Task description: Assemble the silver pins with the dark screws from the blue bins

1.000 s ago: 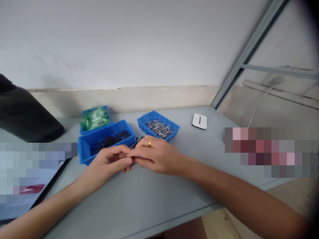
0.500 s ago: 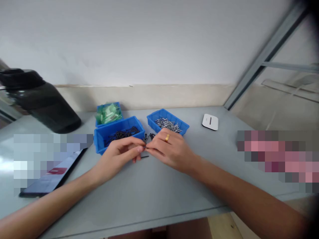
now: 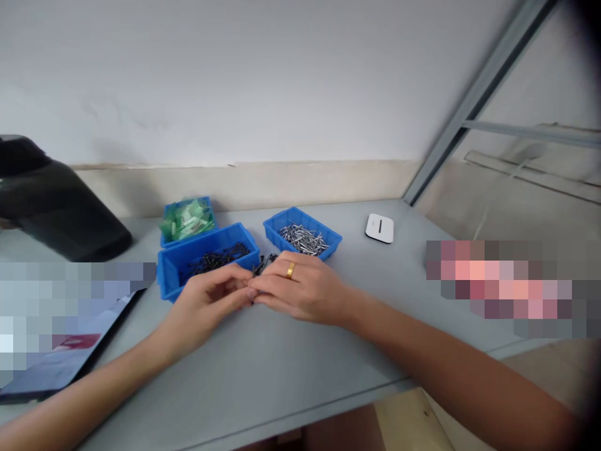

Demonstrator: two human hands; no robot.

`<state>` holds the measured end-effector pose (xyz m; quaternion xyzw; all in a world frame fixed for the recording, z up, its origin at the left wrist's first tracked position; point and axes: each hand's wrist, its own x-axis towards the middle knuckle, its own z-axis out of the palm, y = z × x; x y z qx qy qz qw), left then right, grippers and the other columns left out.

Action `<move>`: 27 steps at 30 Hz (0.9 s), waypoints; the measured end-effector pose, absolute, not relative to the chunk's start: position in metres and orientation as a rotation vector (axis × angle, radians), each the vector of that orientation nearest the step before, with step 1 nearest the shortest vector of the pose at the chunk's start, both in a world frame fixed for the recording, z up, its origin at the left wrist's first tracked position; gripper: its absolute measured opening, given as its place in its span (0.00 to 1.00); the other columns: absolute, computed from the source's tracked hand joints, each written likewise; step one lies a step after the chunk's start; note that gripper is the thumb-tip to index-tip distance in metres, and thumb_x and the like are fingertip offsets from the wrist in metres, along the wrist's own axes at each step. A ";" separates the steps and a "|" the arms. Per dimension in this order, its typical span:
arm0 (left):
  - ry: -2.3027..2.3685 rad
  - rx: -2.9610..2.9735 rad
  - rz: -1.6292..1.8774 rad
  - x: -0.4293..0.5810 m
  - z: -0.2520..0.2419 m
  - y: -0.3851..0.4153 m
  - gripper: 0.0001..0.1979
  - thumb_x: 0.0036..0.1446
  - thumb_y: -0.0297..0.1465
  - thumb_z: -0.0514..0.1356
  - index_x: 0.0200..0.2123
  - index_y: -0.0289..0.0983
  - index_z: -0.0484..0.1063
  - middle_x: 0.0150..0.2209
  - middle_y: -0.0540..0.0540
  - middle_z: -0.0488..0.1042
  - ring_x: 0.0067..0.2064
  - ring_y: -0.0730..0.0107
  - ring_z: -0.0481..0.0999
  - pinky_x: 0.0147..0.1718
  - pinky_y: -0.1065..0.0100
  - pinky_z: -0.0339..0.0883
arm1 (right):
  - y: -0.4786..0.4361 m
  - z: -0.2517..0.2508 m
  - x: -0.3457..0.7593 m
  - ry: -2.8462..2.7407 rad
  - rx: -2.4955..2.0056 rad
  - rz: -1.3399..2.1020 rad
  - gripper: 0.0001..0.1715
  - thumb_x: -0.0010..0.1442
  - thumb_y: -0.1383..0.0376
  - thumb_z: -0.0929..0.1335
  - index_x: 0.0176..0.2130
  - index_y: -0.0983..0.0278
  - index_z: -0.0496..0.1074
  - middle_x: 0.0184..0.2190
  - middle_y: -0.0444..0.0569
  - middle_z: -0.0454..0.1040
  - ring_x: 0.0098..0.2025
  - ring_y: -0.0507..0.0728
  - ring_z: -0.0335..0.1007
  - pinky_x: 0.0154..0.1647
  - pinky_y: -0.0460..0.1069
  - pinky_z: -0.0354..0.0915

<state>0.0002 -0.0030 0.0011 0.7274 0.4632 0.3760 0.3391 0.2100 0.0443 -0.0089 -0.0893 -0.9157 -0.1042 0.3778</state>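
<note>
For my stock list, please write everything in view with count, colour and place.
bins: 3, blue, on table
table: 1, grey, centre
screws: many, black, front bin and loose beside it
pins: many, silver, right bin
bags: cannot count, green, rear bin
bottle: 1, black, left
screen: 1, bluish, partly pixelated, left front
box: 1, white, right
frame: 1, grey, far right
cable: 1, white, far right
wall: 1, white over beige, behind
pixelated patch: 1, pinkish, right, content unclear
ring: 1, gold, right hand
left hand: 1, centre, fingers meeting the right hand's
right hand: 1, centre; hold hidden
</note>
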 end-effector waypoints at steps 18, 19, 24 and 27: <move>1.645 2.848 0.697 -0.046 0.014 0.021 0.14 0.67 0.37 0.54 0.47 0.39 0.75 0.45 0.43 0.79 0.44 0.56 0.78 0.47 0.60 0.68 | 0.044 -0.011 0.210 -2.547 -0.597 -0.095 0.16 0.70 0.63 0.60 0.53 0.66 0.69 0.39 0.51 0.76 0.41 0.56 0.69 0.48 0.50 0.65; 1.738 2.808 0.665 -0.051 0.015 0.025 0.14 0.67 0.38 0.53 0.47 0.39 0.75 0.45 0.43 0.79 0.45 0.56 0.78 0.46 0.60 0.68 | 0.043 -0.010 0.210 -2.585 -0.609 -0.080 0.16 0.70 0.64 0.60 0.52 0.66 0.70 0.39 0.51 0.75 0.41 0.56 0.69 0.47 0.50 0.65; 1.891 2.601 0.562 -0.064 0.019 0.036 0.15 0.65 0.41 0.55 0.45 0.38 0.75 0.46 0.43 0.80 0.43 0.54 0.79 0.45 0.59 0.68 | 0.043 -0.011 0.210 -2.790 -0.547 -0.059 0.15 0.71 0.63 0.59 0.41 0.67 0.72 0.38 0.51 0.74 0.41 0.55 0.69 0.47 0.50 0.64; 1.900 2.530 0.522 -0.063 0.021 0.036 0.14 0.64 0.40 0.56 0.44 0.38 0.76 0.44 0.44 0.80 0.43 0.55 0.79 0.44 0.60 0.68 | 0.043 -0.016 0.209 -2.819 -0.492 -0.035 0.14 0.70 0.63 0.60 0.40 0.66 0.72 0.36 0.50 0.74 0.39 0.55 0.68 0.44 0.50 0.64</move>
